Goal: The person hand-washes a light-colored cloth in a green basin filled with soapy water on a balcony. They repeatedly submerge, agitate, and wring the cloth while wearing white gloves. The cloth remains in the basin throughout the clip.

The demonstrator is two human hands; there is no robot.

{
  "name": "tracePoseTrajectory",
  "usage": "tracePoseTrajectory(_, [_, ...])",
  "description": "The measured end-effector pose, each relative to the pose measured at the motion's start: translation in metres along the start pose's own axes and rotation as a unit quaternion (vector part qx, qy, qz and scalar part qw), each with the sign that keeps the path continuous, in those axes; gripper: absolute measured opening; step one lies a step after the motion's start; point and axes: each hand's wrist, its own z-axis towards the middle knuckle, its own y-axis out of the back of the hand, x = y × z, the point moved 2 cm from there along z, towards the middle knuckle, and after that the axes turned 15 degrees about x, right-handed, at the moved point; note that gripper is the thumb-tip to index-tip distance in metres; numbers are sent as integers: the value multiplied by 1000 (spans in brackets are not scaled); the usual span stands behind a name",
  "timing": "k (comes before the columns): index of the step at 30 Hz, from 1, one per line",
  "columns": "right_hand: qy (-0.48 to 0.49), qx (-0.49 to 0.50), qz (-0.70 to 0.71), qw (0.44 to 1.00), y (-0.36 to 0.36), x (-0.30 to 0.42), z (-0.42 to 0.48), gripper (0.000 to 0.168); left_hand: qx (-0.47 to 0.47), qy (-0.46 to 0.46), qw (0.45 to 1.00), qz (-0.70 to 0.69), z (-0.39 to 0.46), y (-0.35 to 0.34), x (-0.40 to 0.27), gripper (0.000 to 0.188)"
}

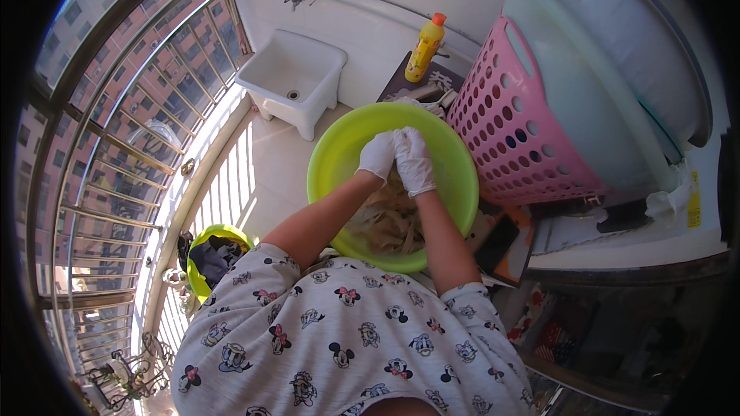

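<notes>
A lime-green plastic basin stands in front of me, with wet beige cloth in its lower part. My left hand and my right hand, both in white disposable gloves, meet over the middle of the basin, above the cloth. Their fingers are bunched together and touching. Whether any cloth is pinched between them is hidden by the gloves.
A pink perforated laundry basket stands close on the right, a yellow bottle with an orange cap behind the basin. A white mop sink is back left. A small green basin holds dark clothes; a dark phone lies at right.
</notes>
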Motion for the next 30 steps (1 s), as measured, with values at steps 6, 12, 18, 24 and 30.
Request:
tracePoseTrajectory(6, [7,16,-21,1000,21,-10,3,26,58,-63,988,132,2,1,-11,21])
tracePoseTrajectory(12, [-50,-50,-99,993,29,-24,6,24,-36,20,957,286,6,26,-13,16])
tracePoseTrajectory(18, [-133,191,-366,901,13,-33,-7,50,61,-65,932,351,11,11,8,22])
tracePoseTrajectory(24, [-230,224,-104,941,-4,-80,-2,43,156,38,977,137,10,-22,51,20])
tracePoseTrajectory(30, [-33,169,283,944,23,13,-4,36,119,120,728,-664,-1,-3,8,24])
